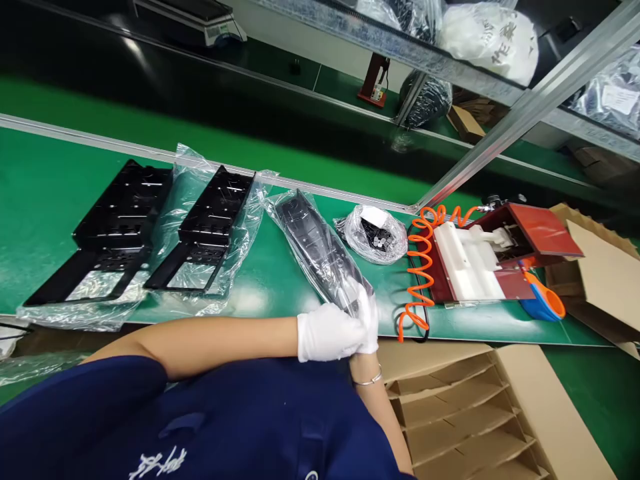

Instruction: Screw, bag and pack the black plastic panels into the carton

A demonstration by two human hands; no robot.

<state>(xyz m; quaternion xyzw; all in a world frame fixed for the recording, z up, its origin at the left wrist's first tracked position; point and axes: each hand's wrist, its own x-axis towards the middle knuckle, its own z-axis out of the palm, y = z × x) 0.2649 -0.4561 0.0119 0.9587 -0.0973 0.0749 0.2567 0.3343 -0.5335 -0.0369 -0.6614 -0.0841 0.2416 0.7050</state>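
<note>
White cotton gloves on both hands. Left hand [327, 331] and right hand [367, 319] meet at the near end of a black plastic part [313, 243] sleeved in a clear bag [345, 287]; each grip is clenched on the bag's end. The part lies slantwise on the green surface [45, 193], far end pointing away. Two more bagged black parts [120, 227] [210, 227] lie to the left, well apart. An orange coiled hose [420, 267] lies to the right; a divided cardboard box [450, 413] sits below.

Left hand [327, 331], right hand [367, 313] gloved white, pressed together, fingers curled; forearms bare.
</note>
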